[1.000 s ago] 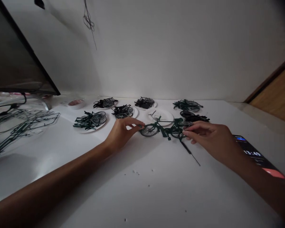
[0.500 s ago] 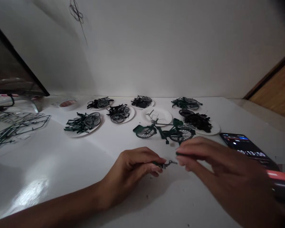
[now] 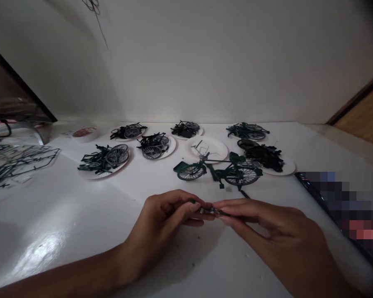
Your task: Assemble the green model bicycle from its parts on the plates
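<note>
My left hand (image 3: 169, 219) pinches a small grey and dark green part (image 3: 202, 210) between thumb and fingers, above the white table. My right hand (image 3: 264, 225) has its fingertips pressed together on a small dark green piece (image 3: 224, 213) that meets the first part; the fingers hide much of both. Just beyond the hands stands a green model bicycle (image 3: 219, 169) with a basket at its left end. A thin dark piece (image 3: 244, 194) lies below its rear wheel. Behind the bicycle is a white plate (image 3: 222, 145) with a few thin parts.
Several plates of dark bicycle parts (image 3: 153, 145) line the back of the table (image 3: 112, 219). Green part frames (image 3: 25, 165) lie at the left, below a screen (image 3: 9, 87). A roll of tape (image 3: 85, 133) sits back left, and a phone (image 3: 323, 198) is at the right.
My right hand has moved left, bringing its piece against the part in my left hand. The thin dark piece below the rear wheel now shows. The view has shifted slightly.
</note>
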`<state>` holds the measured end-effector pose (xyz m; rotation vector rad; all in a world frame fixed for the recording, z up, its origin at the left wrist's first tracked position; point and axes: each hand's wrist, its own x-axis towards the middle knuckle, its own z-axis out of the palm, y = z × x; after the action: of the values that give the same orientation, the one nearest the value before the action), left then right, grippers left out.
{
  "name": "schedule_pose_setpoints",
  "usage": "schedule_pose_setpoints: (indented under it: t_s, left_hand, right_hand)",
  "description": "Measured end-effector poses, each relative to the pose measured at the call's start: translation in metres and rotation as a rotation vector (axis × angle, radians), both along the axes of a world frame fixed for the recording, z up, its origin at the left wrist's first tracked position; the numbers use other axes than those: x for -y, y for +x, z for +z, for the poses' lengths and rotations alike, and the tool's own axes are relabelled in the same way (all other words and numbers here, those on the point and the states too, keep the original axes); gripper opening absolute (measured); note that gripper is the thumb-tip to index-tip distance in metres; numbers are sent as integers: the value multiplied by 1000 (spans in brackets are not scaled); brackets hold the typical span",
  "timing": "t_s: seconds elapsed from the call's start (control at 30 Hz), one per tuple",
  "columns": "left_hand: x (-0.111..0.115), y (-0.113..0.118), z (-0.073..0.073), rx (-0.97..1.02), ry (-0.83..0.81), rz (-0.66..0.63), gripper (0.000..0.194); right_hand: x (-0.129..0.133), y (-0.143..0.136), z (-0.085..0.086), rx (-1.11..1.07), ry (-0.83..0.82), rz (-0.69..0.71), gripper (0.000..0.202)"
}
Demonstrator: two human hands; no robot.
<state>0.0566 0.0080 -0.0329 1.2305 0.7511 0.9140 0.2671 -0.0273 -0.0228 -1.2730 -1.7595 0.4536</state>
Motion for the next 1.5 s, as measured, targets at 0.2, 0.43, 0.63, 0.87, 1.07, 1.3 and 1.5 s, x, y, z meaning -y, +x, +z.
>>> schedule_pose_setpoints:
  t_s: [0.2, 0.43, 0.63, 0.87, 1.07, 1.3, 1.5]
  left_hand:
    - [0, -2, -1, -52, 50, 4, 18]
    - [3, -3, 0, -100, 151, 15, 17]
    - [7, -9, 1, -269, 435, -13, 22]
    - [6, -8, 6, -219, 402, -32, 22]
    - [13, -5, 7, -219, 497, -74, 32]
    - [-1, -15, -1, -497, 759, 18, 28]
    - [-10, -24, 2, -549, 1098, -138, 37]
  right_hand:
    - [-2, 6, -12, 40, 43, 49, 13]
    - [-2, 3, -6, -5, 69, 95, 14]
    - [-2, 3, -5, -311, -230, 119, 9]
    - [-8, 5, -5, -324, -364, 157, 18]
    - [-5, 6, -4, -329, -431, 152, 12]
    - [-7, 6, -3, -172, -428, -3, 3]
    - [-8, 4, -7, -274, -545, 5, 25]
